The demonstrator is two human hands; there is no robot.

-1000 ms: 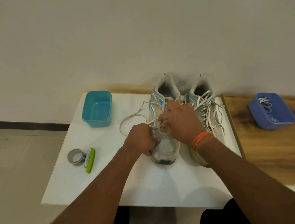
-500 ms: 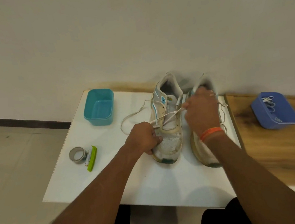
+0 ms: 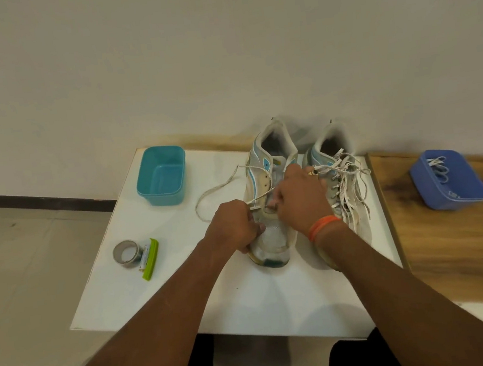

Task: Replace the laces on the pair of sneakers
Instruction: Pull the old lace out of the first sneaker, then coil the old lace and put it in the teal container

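Observation:
Two worn white and light-blue sneakers stand side by side on a white table (image 3: 187, 303), toes toward me. My left hand (image 3: 233, 226) grips the toe side of the left sneaker (image 3: 266, 177). My right hand (image 3: 302, 200), with an orange wristband, pinches that shoe's white lace (image 3: 214, 190) over the lower eyelets. The lace's loose end loops out to the left on the table. The right sneaker (image 3: 355, 218) keeps its frayed lace, loosened and spread. A blue tub (image 3: 447, 180) at right holds other white laces.
A teal tub (image 3: 161, 177) sits at the table's back left. A roll of grey tape (image 3: 125, 253) and a green-edged tool (image 3: 150, 259) lie at the left. A wooden surface (image 3: 452, 249) adjoins the table on the right. The wall stands right behind the shoes.
My right hand pulled lace out to the right over the right sneaker, then came back to the left sneaker's eyelets. My left hand has stayed on the toe.

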